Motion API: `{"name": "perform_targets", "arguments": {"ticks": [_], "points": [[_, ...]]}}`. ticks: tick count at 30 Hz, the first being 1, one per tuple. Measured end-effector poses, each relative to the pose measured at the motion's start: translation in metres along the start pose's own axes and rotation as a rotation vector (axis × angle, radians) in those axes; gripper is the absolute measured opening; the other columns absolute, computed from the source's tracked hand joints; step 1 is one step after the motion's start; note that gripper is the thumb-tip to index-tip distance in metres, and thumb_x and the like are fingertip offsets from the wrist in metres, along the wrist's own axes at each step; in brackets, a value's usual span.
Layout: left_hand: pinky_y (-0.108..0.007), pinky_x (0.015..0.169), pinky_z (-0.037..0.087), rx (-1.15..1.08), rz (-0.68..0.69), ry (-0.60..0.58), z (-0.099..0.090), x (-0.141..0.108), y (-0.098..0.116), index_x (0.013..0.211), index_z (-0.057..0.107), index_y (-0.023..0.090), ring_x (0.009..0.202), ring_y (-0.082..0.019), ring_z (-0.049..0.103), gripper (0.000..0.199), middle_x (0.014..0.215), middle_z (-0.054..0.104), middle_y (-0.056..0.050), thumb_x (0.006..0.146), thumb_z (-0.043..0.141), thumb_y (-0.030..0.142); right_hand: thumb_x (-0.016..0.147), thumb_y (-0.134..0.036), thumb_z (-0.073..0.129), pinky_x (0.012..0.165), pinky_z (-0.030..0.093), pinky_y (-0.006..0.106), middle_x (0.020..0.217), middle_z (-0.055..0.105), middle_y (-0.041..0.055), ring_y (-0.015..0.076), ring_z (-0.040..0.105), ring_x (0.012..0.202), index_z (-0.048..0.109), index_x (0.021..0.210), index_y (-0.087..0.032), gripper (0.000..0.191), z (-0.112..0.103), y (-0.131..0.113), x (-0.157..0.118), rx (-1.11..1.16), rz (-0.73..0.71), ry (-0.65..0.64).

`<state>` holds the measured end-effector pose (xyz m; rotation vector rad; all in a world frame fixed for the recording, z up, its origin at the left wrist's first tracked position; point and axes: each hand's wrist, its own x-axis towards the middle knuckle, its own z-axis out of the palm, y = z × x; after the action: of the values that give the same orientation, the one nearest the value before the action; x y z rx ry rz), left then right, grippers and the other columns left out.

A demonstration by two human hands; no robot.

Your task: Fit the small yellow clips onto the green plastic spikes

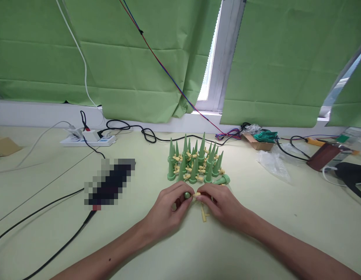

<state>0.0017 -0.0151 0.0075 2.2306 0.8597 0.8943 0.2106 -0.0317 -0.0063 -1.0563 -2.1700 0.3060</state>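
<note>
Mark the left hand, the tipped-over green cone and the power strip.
Left hand [167, 205]: head view, back of the hand.
Tipped-over green cone [224, 179]: head view, wide end.
Power strip [78, 144]: head view, front edge.

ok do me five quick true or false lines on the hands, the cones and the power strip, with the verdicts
1. The left hand holds a green piece. True.
2. The right hand is spread wide open. False: the right hand pinches a small yellow piece.
3. The power strip lies left of the cones. True.
4. All the cones stand upright. False: one cone lies on its side.
5. The upright cones stand beyond the hands. True.
</note>
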Motion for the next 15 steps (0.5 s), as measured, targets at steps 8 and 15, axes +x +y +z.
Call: {"name": "perform_targets", "arguments": {"ticks": [8, 15], "points": [[-0.021, 0.054, 0.044, -0.016, -0.05, 0.024, 0.0006, 0.0018, -0.0005, 0.097, 0.063, 0.019, 0.066, -0.012, 0.054, 0.014, 0.088, 0.061, -0.003, 0.095, 0.049, 0.021, 0.099, -0.021, 0.049, 0.065, 0.044, 0.027, 0.087, 0.068, 0.0044, 0.0171, 0.062, 0.074, 0.058, 0.1, -0.019, 0.009, 0.0003, 0.0015, -0.0001, 0.031, -0.021, 0.031], [-0.018, 0.052, 0.041, -0.023, 0.039, 0.009, -0.0002, 0.0001, 0.0015, 0.095, 0.063, 0.019, 0.071, -0.011, 0.055, 0.016, 0.092, 0.061, -0.004, 0.094, 0.047, 0.015, 0.1, -0.021, 0.045, 0.062, 0.041, 0.027, 0.079, 0.067, 0.0036, 0.0167, 0.062, 0.068, 0.058, 0.096, -0.019, 0.013, -0.0001, 0.0037, -0.0017, -0.016, -0.05, 0.001]]}}
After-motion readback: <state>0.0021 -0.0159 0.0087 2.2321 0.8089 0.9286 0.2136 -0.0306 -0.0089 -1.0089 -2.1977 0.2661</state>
